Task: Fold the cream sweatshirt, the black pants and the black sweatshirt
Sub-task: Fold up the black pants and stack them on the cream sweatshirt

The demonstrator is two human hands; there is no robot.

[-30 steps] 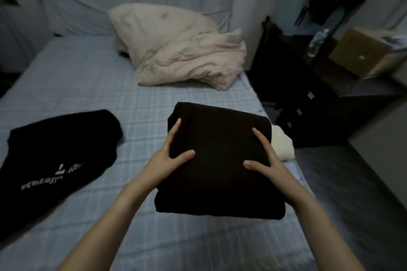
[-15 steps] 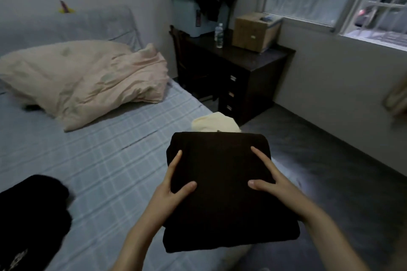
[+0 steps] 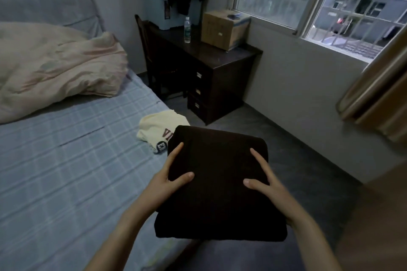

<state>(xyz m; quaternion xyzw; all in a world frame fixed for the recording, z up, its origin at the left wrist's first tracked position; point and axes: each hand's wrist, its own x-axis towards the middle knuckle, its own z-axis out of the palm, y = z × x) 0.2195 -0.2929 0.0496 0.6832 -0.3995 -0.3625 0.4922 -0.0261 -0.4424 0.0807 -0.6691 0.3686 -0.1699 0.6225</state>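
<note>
A folded black garment [image 3: 218, 193], a thick square bundle, is lifted in the air over the bed's right edge and the floor. My left hand [image 3: 169, 180] holds its left side and my right hand [image 3: 264, 182] its right side. On each hand the thumb and forefinger lie on top and the other fingers are hidden beneath. The cream sweatshirt [image 3: 158, 132] lies folded on the bed's right edge, just beyond the bundle, which hides its near corner. Red letters and a round patch show on the sweatshirt. No second black garment is in view.
The bed [image 3: 66, 171] with a checked blue sheet fills the left, with a crumpled cream duvet [image 3: 55, 66] at its head. A dark desk [image 3: 220, 68] stands at the back with a cardboard box [image 3: 222, 28] and a bottle [image 3: 187, 31]. Grey floor [image 3: 297, 149] runs along the wall under the window.
My view has swung right and both hands have carried the black bundle right, off the middle of the bed. The black garment with white lettering has left the view, and more of the cream sweatshirt shows.
</note>
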